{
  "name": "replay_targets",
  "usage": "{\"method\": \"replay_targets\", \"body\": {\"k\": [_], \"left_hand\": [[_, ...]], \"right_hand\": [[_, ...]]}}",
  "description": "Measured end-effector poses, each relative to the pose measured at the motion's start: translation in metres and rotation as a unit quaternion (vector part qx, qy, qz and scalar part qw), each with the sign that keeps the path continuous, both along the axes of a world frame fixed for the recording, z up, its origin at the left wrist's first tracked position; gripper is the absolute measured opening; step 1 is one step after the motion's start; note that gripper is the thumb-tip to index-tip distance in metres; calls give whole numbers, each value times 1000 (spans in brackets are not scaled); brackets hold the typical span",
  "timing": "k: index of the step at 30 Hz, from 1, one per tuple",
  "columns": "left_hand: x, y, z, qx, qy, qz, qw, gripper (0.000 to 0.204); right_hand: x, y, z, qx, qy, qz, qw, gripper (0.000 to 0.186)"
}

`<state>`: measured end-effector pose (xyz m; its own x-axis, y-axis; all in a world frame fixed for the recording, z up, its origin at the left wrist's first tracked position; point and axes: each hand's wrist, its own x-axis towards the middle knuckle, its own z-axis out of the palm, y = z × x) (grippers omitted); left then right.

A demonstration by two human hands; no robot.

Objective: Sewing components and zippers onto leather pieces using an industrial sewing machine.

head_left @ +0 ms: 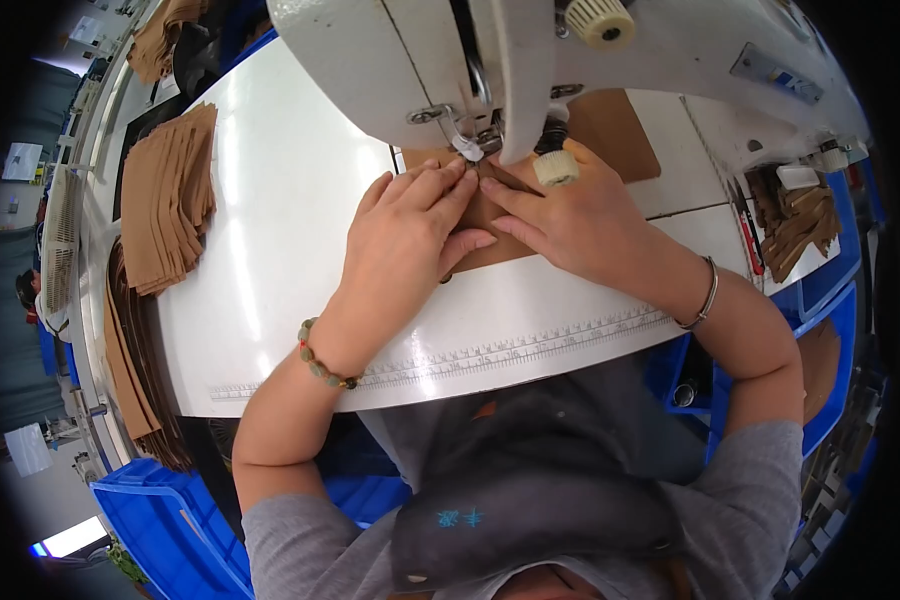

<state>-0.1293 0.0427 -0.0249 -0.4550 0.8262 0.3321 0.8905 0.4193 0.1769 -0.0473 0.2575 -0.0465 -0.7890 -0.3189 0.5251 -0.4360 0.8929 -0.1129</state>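
Observation:
A brown leather-like piece [483, 222] lies on the white table under the needle area of a white sewing machine [670, 60]. My left hand [405, 225] rests flat on its left part, fingertips close to the presser foot [474, 145] and thumb spread out to the right. From the right, my right hand [580, 215] grips a raised or folded edge of the piece just beside the foot, its fingers pointing left. Part of the piece extends behind the right hand toward the back. The needle tip and the stitching point are hidden by the fingers and the machine.
Stacks of brown pieces [168, 195] lie at the left edge of the table [280, 200], with more hanging lower down. Dark brown strips [800, 220] and a red tool [750, 240] are at the right. Blue bins [165, 520] flank me. A printed ruler [490, 355] runs along the front edge.

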Motion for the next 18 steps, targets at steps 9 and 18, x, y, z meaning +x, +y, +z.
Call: {"method": "replay_targets", "body": {"k": [9, 18], "left_hand": [[-2, 1, 0, 4, -1, -1, 1000, 53], [-3, 0, 0, 3, 1, 0, 1000, 50]], "right_hand": [[-2, 2, -2, 1, -9, 3, 1000, 27], [-3, 0, -3, 0, -2, 4, 1000, 28]]}}
